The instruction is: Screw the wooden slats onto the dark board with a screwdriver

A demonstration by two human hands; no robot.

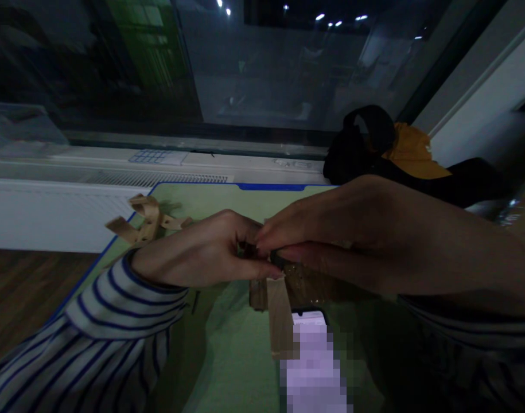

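Observation:
My left hand (202, 255) and my right hand (331, 235) meet above the middle of a green cutting mat (228, 355). Both are closed in a pinch on a small wooden assembly (279, 310), a light wooden strip hanging down with a brown piece beside it. The fingertips touch each other at its top, where a small dark part sits between them; I cannot make out what it is. Both sleeves are striped. The light is dim.
A cluster of wooden strips (144, 223) lies at the mat's far left corner. A phone with a lit screen (314, 361) rests on the mat below the hands. A dark bag with an orange cloth (400, 152) sits at the right by the window sill (116, 166).

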